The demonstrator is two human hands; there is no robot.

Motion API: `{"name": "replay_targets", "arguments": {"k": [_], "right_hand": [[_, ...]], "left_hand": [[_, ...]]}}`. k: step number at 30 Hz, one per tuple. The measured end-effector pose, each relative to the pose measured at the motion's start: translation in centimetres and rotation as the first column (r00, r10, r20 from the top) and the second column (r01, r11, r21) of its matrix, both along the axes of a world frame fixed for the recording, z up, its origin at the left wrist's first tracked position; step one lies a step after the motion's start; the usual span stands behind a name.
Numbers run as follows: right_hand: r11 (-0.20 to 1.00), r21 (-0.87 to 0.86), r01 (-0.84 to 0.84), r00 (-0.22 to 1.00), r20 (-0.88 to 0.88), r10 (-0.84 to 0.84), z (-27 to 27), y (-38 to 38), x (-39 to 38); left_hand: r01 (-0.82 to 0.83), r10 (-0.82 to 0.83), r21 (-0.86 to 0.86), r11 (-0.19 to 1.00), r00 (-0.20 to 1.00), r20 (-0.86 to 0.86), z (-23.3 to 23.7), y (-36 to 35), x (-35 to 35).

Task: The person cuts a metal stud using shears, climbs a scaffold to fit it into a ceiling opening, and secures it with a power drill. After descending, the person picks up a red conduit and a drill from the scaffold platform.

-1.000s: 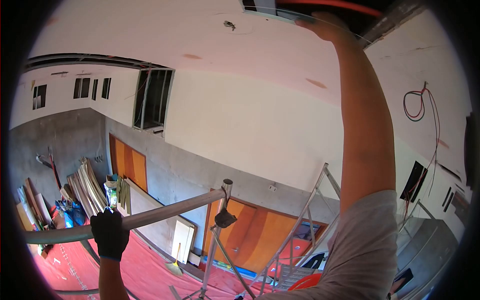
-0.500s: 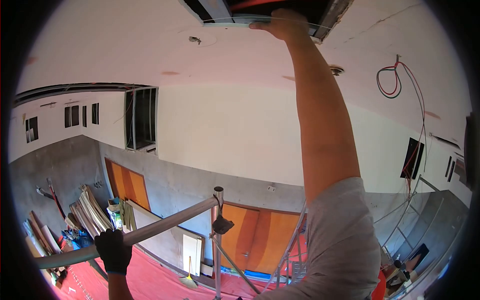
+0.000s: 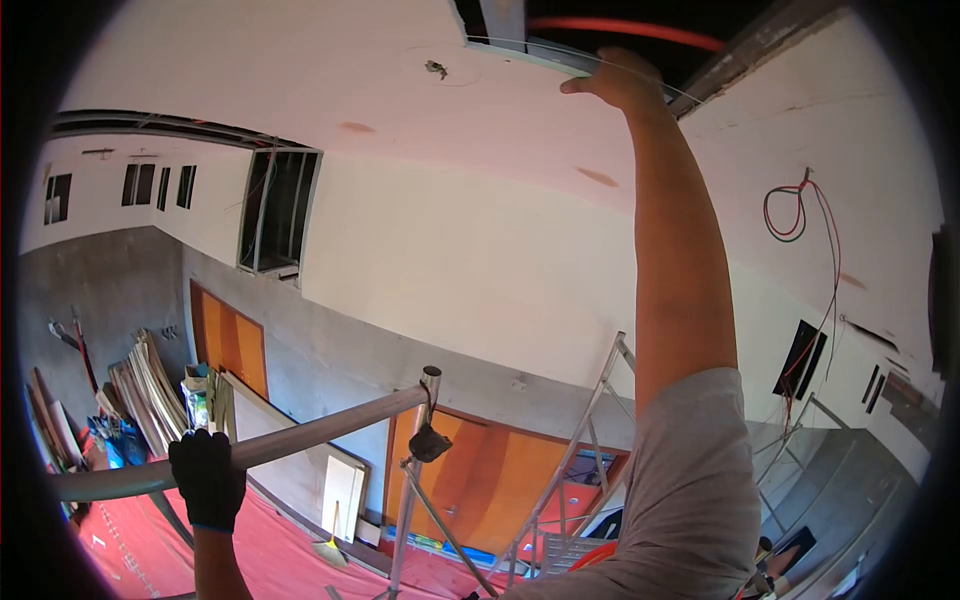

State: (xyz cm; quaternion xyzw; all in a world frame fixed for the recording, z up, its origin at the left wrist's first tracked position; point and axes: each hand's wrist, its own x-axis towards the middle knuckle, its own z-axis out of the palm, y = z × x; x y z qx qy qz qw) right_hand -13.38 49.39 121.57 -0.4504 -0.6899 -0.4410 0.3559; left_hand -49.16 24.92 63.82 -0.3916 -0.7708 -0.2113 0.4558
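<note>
Nearest: grey sleeve (image 3: pixel 700 460) on the right arm, which runs straight up. Left hand (image 3: pixel 208 482), black glove, is closed over a metal rail (image 3: pixel 325 428), fingers wrapped over the top. Rail slants up to a post (image 3: pixel 404 515), with a dark lump (image 3: pixel 430 443) hanging at the joint.

Right hand (image 3: pixel 628 82), bare, is up at the ceiling cutout's edge (image 3: pixel 535 60). Thumb sticks out on the near side, apart from the fingers, which go up past the lip. Can't tell if it's gripping or just pressing. So rail is in the left hand, edge is at the right; both hands in contact, one low, one high. Likely the left hand is steadying the body while the right reaches. No tool seen in either hand.

Inside the cutout: red tube (image 3: pixel 630 27), dark space, metal framing. Ceiling (image 3: pixel 260 75) is pale with patch marks. Loose wires (image 3: pixel 806 181) hang from it, right side of view.

Farther: stepladder (image 3: pixel 608 368), red floor sheet (image 3: pixel 270 550), broom (image 3: pixel 330 551) by leaning panels (image 3: pixel 342 500), orange doors (image 3: pixel 475 480), stacked strips (image 3: pixel 150 390) at the grey wall (image 3: pixel 100 285).
</note>
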Motion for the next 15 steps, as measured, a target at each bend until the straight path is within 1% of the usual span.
{"name": "replay_targets", "arguments": {"k": [3, 5, 6, 8, 9, 12, 15], "right_hand": [[0.991, 0.131, -0.040, 0.999, -0.006, 0.041, 0.0, 1.5, 0.2], [0.999, -0.017, -0.032, 0.999, 0.006, 0.032, 0.5, 0.5, 0.3], [0.995, -0.090, -0.029, 0.999, 0.012, 0.030, 0.7, 0.1, 0.1], [0.995, 0.053, -0.083, 0.996, 0.022, 0.082, 0.8, 1.6, 0.4], [0.986, 0.126, -0.108, 0.994, 0.028, 0.105, 1.0, 2.3, 0.7], [0.997, 0.056, -0.054, 0.998, 0.044, 0.052, 1.1, 1.6, 0.5], [0.990, 0.095, -0.103, 0.994, 0.041, 0.099, 1.3, 2.3, 0.8]], "left_hand": [[0.006, -0.006, 0.020, 1.000, 1.000, -0.004, -0.2, 0.1, -0.2], [0.014, -0.014, 0.039, 0.999, 1.000, -0.021, -0.3, 0.2, -0.3], [0.029, -0.030, 0.036, 0.999, 1.000, 0.009, -0.3, 0.2, -0.4], [0.067, -0.068, 0.020, 0.998, 0.996, 0.058, -0.1, 0.0, -0.3], [0.064, -0.065, 0.025, 0.998, 0.997, 0.044, -0.1, 0.0, -0.3], [0.055, -0.055, 0.043, 0.998, 0.998, 0.019, 0.0, 0.1, -0.2], [0.059, -0.059, 0.040, 0.997, 0.998, 0.019, 0.1, 0.1, -0.2]]}}
